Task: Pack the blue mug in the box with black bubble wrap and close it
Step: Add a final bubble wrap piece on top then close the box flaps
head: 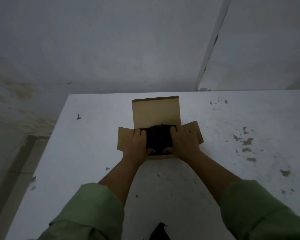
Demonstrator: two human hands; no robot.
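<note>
Head view
Done: the black bubble wrap (pixel 158 139) sits as a bundle inside the cardboard box (pixel 156 111), which stands on the white surface (pixel 93 135).
Blue mug: not visible; probably inside the bundle.
Left hand (pixel 136 144): fingers curled over the wrap's left side, thumb at its near edge, holding it.
Right hand (pixel 184 142): mirrors this on the right side.
Left to do: seat the bundle, fold the flaps, close the lid.
Box look: plain brown, lid flap upright, side flaps splayed out.

Box (pixel 156 111) contents hidden under black bubble wrap (pixel 159 139).
</note>
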